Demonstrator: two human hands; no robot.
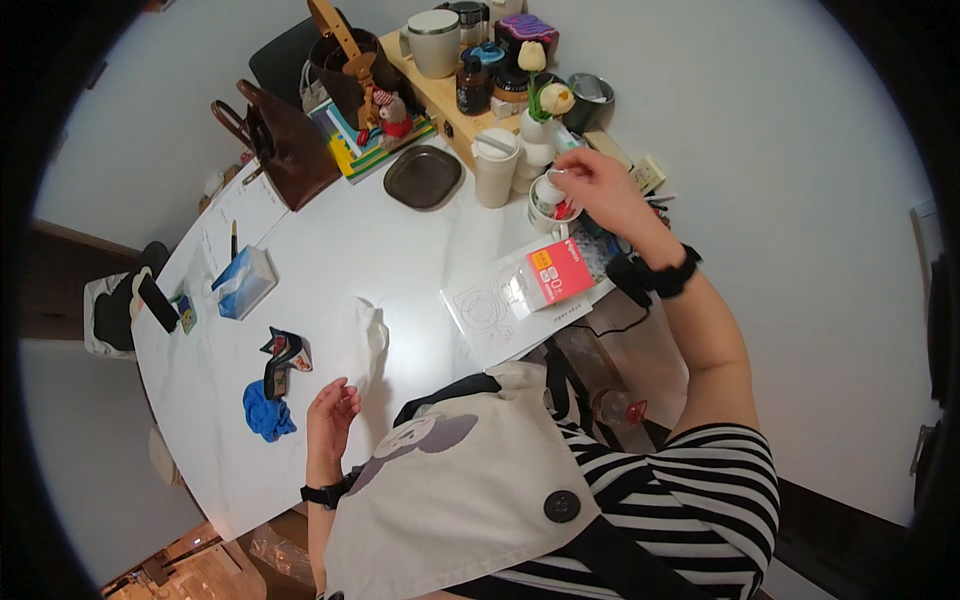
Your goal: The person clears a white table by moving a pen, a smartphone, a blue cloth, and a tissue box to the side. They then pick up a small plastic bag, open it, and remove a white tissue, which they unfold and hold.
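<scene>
My right hand (604, 195) reaches over a white mug (541, 217) on the table's far right side. Its fingertips are at the top of a small white container (549, 190) in the mug, beside something red; whether they grip it cannot be made out. Loosely curled and holding nothing, my left hand (332, 420) is by the near table edge. Just beyond it lies a crumpled white tissue or cloth (370, 337). To its left are a blue crumpled cloth (268, 411) and a dark patterned folded item (285, 360).
A pink and white box (559, 274) rests on paper with a line drawing (484, 307). Close to the mug stand a cream tumbler (493, 176) and a white vase (535, 139) with tulips. Farther off are a dark tray (422, 177), brown handbag (292, 154) and tissue box (246, 283).
</scene>
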